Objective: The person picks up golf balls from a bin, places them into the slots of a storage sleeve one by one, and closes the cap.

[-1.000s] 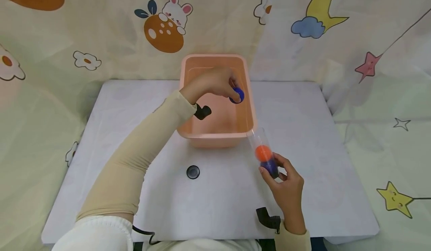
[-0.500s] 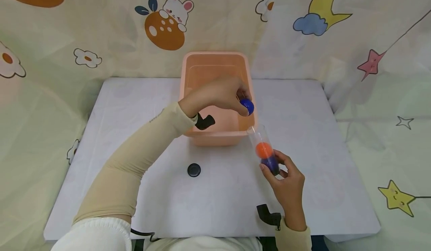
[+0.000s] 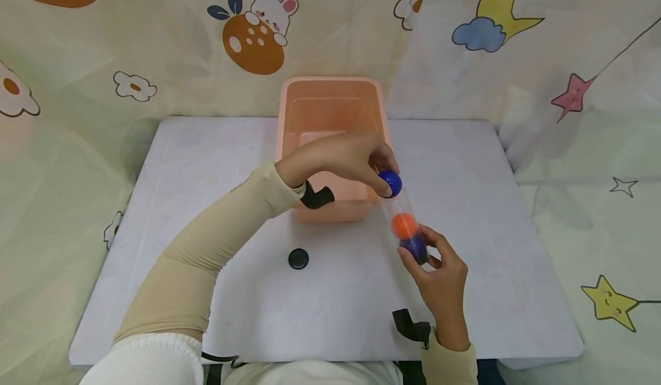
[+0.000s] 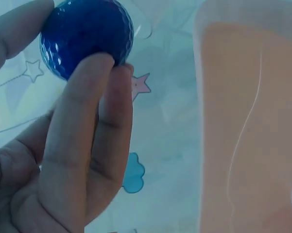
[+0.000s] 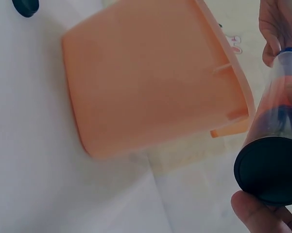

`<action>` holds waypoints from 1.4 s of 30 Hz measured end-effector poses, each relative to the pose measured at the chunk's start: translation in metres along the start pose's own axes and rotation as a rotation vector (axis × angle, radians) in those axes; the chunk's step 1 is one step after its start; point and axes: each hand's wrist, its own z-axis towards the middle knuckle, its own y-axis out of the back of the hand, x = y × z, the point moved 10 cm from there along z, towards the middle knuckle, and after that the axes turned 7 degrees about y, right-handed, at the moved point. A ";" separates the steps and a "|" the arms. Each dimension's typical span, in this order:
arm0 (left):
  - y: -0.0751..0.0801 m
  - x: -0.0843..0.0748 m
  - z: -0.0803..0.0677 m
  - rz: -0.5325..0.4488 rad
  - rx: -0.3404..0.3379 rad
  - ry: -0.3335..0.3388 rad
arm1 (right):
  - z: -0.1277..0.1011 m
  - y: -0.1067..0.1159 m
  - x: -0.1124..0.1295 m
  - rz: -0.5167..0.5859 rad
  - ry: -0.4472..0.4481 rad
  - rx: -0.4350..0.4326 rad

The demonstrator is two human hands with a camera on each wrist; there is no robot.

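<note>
My left hand [image 3: 353, 158] pinches a blue golf ball [image 3: 390, 184] between thumb and fingers, at the mouth of a clear tube. The ball's dimples show in the left wrist view, where the blue golf ball [image 4: 87, 36] sits at the fingertips. Lower down, my right hand [image 3: 439, 279] grips the clear tube [image 3: 396, 206] near its base, tilted with its mouth up and to the left. Inside the tube, an orange ball [image 3: 404, 226] rests above a dark blue ball [image 3: 415, 248]. A black base [image 5: 269, 170] closes the tube's lower end in the right wrist view.
A pink plastic basin [image 3: 335, 213] stands at the back middle of the white table [image 3: 248, 310]. A round black cap [image 3: 298, 259] lies on the table in front of it. Printed cloth [image 3: 175, 41] hangs behind and at the sides.
My left hand has carried the blue golf ball out from over the basin, toward me and rightward, to the tube's mouth. My right hand and the tube have stayed nearly still.
</note>
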 end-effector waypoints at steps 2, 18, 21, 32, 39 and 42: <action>-0.004 0.000 -0.001 -0.034 0.043 -0.016 | 0.002 -0.001 0.003 0.007 0.016 0.002; -0.009 0.008 -0.007 -0.129 0.006 0.011 | 0.004 -0.006 0.007 0.041 0.010 0.002; -0.012 0.010 -0.008 -0.153 -0.008 0.000 | 0.002 -0.008 0.005 0.060 -0.009 -0.001; 0.012 0.011 -0.040 -0.249 -0.423 -0.256 | -0.014 -0.033 -0.015 0.423 -0.192 -0.003; 0.019 0.018 -0.093 -0.122 -0.816 -0.454 | -0.026 -0.055 -0.023 0.616 -0.240 0.015; 0.015 0.019 -0.121 -0.007 -0.957 -0.532 | -0.032 -0.063 -0.026 0.659 -0.249 0.024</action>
